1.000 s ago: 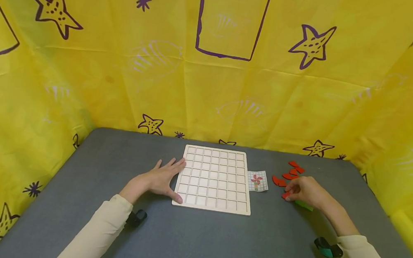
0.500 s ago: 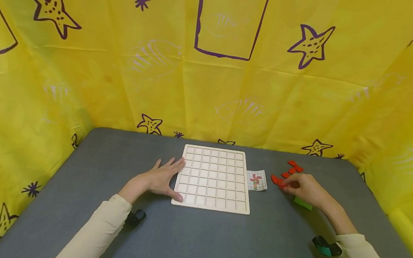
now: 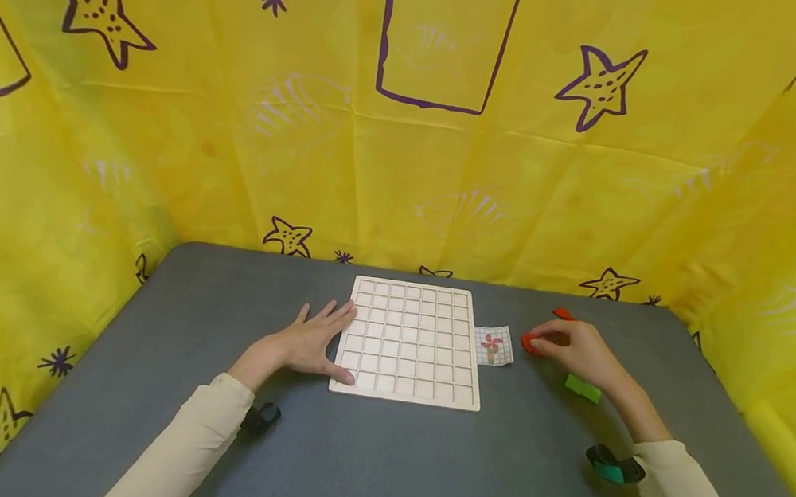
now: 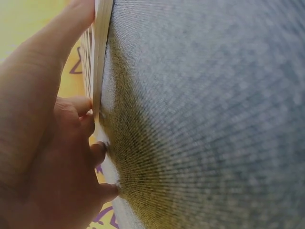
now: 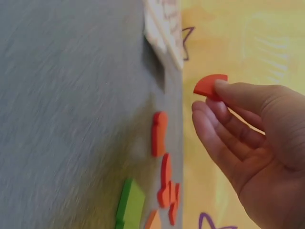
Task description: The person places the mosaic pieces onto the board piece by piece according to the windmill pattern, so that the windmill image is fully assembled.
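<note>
My left hand rests with spread, straight fingers at the left edge of a pale wooden grid board. Its thumb lies on the near left corner. In the left wrist view, the thumb reaches up to the board's side. My right hand pinches a red quarter-circle piece between thumb and fingers, above the table in the right wrist view. Below that hand lie several more red pieces, mostly hidden by it in the head view. Green pieces lie nearer to me.
A small paper card with a printed red flower on a grid lies against the board's right edge. The dark grey table is backed by a yellow patterned cloth. A black wrist strap sits on the right forearm.
My right hand has moved left and slightly away from me across the red pieces, toward the card. More of the green pieces now shows. The left hand has stayed in place.
</note>
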`<state>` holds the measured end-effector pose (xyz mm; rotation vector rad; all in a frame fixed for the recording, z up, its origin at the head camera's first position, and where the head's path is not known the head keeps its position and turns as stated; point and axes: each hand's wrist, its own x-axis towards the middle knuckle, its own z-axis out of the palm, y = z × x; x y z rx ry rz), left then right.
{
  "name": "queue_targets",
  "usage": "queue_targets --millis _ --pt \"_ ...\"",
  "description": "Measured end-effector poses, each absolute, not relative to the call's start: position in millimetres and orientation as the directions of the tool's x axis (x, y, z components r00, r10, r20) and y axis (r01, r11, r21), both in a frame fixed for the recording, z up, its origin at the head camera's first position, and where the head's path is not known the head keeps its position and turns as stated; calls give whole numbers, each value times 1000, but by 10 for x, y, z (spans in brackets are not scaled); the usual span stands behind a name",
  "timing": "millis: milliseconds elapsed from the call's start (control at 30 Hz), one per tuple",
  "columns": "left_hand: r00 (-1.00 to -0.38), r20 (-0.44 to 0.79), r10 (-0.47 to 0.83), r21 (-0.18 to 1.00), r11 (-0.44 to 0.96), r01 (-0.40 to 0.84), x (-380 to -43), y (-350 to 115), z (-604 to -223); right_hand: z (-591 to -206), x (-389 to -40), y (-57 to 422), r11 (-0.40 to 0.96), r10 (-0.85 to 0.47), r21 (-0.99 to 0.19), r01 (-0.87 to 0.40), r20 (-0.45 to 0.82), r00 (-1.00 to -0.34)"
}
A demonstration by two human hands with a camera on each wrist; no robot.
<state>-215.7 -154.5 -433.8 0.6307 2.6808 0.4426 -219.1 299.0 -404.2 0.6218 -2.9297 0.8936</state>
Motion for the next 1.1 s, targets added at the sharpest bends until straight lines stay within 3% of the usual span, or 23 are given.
queue_targets --millis 400,633,933,1100 --pt "-839 -259 478 376 850 369 -2158 -1569 -4328 -3993 -2277 2753 619 -239 -766 -172 25 -971" --pt "-835 -257 486 387 844 372 -2163 -1557 -4321 -4034 -2339 2642 628 -157 -769 -116 21 -987" --pt "-837 -259 483 388 845 367 -2171 -1545 -4322 -4079 -2426 2483 497 -96 -868 -19 -33 -995" --pt "-836 -259 484 390 844 368 -2171 -1548 -4323 -4111 -2461 2367 440 -104 -897 -43 -4 -995"
